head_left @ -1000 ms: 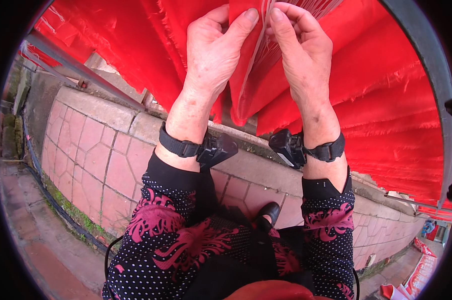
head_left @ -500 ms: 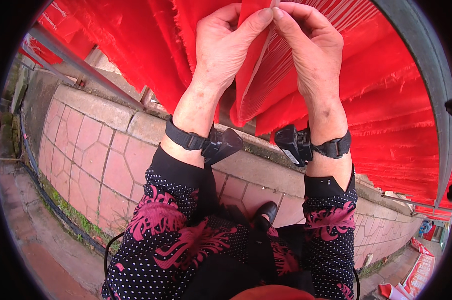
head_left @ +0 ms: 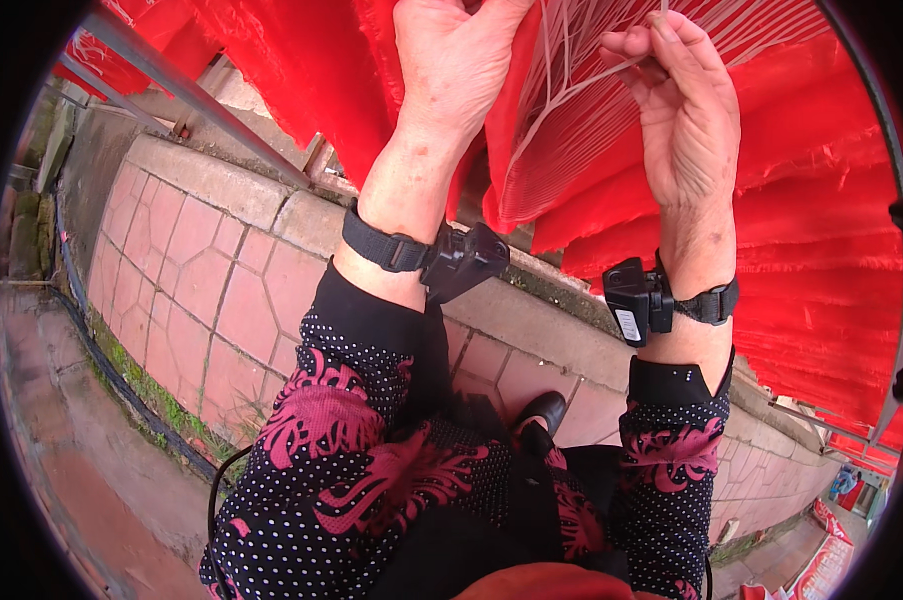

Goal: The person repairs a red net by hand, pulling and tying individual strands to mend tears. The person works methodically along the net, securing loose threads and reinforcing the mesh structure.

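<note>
Sheets of bright red cloth [head_left: 801,190] with frayed edges hang across the top of the view. My left hand [head_left: 451,70] is closed at a fold of this cloth; its fingertips are partly cut off by the upper edge. To the right, my right hand [head_left: 691,110] has thumb and fingers pinched together on pale threads [head_left: 561,95]. Some of these threads stretch taut from the cloth's fold to my right fingers, and many finer ones fan out behind over the red. A black strapped device [head_left: 461,262] sits on my left wrist, with a similar one [head_left: 639,300] on the right.
Grey metal rails [head_left: 191,95] support the cloth at the left. Under it runs a stone curb [head_left: 206,180] beside pink paving [head_left: 191,300]. A dark hose [head_left: 121,390] lies along mossy ground at the left. A red and white printed sheet [head_left: 826,560] lies at the lower right.
My hands were together at the cloth's edge and have moved apart. My right hand has shifted right, drawing threads out from the fold; my left hand has gone slightly up.
</note>
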The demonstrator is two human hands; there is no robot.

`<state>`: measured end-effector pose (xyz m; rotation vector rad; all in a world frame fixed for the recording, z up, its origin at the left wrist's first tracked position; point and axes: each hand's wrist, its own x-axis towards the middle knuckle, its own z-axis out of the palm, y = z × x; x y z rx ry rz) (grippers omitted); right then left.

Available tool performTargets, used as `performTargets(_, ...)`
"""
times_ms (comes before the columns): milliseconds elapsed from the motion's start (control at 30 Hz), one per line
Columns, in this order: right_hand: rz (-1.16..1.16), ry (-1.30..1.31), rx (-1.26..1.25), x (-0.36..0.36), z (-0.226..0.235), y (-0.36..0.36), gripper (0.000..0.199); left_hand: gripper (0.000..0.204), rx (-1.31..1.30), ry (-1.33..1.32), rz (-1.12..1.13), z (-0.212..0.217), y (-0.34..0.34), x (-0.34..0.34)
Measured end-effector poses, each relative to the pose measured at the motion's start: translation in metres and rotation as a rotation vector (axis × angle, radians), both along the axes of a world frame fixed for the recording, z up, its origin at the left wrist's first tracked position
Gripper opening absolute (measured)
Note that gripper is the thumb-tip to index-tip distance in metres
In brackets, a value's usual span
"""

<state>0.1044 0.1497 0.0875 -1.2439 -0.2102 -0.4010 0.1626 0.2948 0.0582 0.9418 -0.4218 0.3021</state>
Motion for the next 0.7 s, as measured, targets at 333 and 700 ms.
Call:
performTargets(333, 0.104, 0.078, -0.205, -0.003, -0.039, -0.008, 0.020, 0.026, 0.035, -0.034, 0.073, -0.001, 0.003, 0.000)
performTargets(700, 0.177, 0.307, -0.443, -0.006, -0.118, -0.005, 0.012, 0.026, 0.043, -0.057, 0.086, 0.001, 0.003, 0.001)
